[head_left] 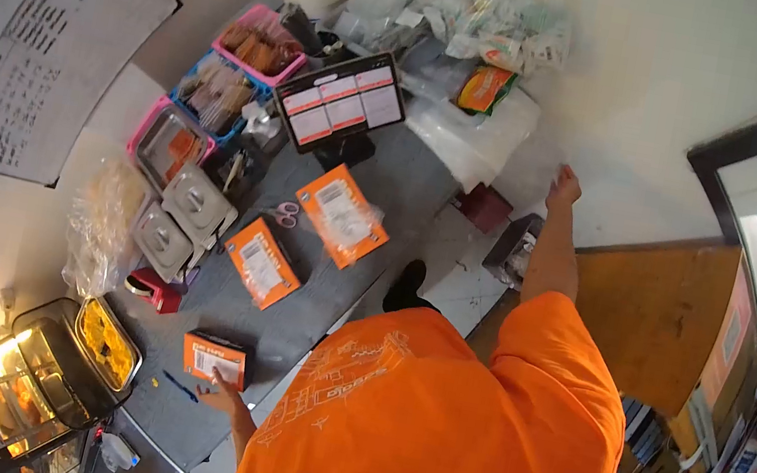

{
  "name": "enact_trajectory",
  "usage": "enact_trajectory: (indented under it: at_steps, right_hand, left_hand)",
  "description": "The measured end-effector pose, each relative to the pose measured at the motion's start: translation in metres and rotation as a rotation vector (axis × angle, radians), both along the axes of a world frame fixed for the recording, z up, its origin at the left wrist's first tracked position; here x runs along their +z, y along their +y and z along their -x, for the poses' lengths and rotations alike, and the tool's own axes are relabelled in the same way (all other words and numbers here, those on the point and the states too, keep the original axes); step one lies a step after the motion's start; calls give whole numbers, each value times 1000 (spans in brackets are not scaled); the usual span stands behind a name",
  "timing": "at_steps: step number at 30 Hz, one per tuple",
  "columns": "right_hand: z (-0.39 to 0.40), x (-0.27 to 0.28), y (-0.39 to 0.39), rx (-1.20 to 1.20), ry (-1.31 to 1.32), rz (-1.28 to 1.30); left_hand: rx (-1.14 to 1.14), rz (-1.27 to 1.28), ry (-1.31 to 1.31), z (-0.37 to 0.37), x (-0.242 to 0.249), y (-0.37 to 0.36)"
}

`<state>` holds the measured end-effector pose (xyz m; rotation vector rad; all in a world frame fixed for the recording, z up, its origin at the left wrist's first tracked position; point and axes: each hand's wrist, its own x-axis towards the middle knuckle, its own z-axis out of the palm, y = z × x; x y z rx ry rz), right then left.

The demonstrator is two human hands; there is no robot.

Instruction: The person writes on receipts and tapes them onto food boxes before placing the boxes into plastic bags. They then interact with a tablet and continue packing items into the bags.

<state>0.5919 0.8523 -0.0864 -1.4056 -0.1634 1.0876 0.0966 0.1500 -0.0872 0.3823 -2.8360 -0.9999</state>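
My left hand (221, 394) is at the table's near edge, fingers spread. Its fingertips are at a small orange and dark box (200, 356) with a white label. Out to the other side, my right hand (565, 185) is raised near the wall, above a dark bin (510, 250). Its fingers look curled; anything in them is too small to make out. Two more orange boxes with white labels lie on the grey table (283, 346): one (264, 262) mid-table, the other (343, 215) partly under clear plastic. Scissors (282, 213) lie beside them.
A tablet (342, 100) stands behind the boxes. Food trays (261, 42), lidded metal pans (199, 202) and a lit food warmer (18, 386) line the back. Plastic bags (476, 142) cover the far end. A blue pen (180, 386) and a red tape dispenser (156, 290) lie nearby.
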Motion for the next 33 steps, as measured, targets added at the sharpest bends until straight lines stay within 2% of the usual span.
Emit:
enact_trajectory:
  at_steps: [1,2,4,5,7,8,10,11,13,14,15,16,18,20,22,23,24,25,26,27,28,29,31,33]
  right_hand:
    - [-4,-1,9,138,238,-82]
    - [-6,-6,21,146,247,-73]
    - [-11,-15,43,931,-139,169]
    - [2,-14,51,941,-130,173]
    - [40,-11,66,1146,-1022,303]
    - [45,-19,73,1151,-1013,302]
    - [59,-66,84,1077,-1486,132]
    - [61,-82,86,1085,-1475,122]
    - [61,-100,91,799,-1593,-90]
    - [66,-77,83,802,-1590,-104]
    - [70,-32,64,883,-1591,49]
    - [74,9,52,961,-1587,206]
    - [71,34,56,1002,-1609,149]
    - [64,34,63,1036,-1629,101]
    - [58,23,77,987,-1268,-99]
    - [62,22,74,984,-1271,-95]
    - [66,21,69,841,-723,-94]
    - [66,20,64,663,-188,-93]
    - [63,11,64,656,-197,-91]
    - [60,-5,66,514,85,-178]
    - [58,-12,65,367,365,-264]
    - [55,-4,60,368,359,-265]
    - [45,36,47,388,676,-444]
    - [47,108,19,393,594,-476]
  left_hand:
    - [8,7,7,-2,5,13]
    - [-31,39,89,-4,9,22]
    - [-186,22,242,-7,16,37]
    - [-178,31,248,-14,22,46]
    - [-385,100,360,-23,32,69]
    - [-436,152,381,-26,36,78]
    - [-435,158,371,-35,42,99]
    - [-433,156,354,-38,43,104]
    - [-384,181,351,-35,42,112]
    - [-400,217,351,-34,43,118]
    - [-415,255,346,-34,42,123]
    - [-445,157,376,-34,40,130]
    - [-457,131,332,-37,57,152]
    - [-476,104,323,-32,58,162]
    - [-483,68,328,-34,69,178]
    - [-494,35,327,-36,77,187]
    - [-502,32,320,-39,85,198]
    - [-500,-99,301,-41,93,209]
    - [-493,-232,281,-42,100,221]
    - [-497,-238,273,-41,106,233]
    - [-570,-348,293,-39,111,244]
    - [-641,-458,315,-37,119,253]
    - [-709,-463,300,-37,137,274]
    - [-794,-476,285,-38,156,298]
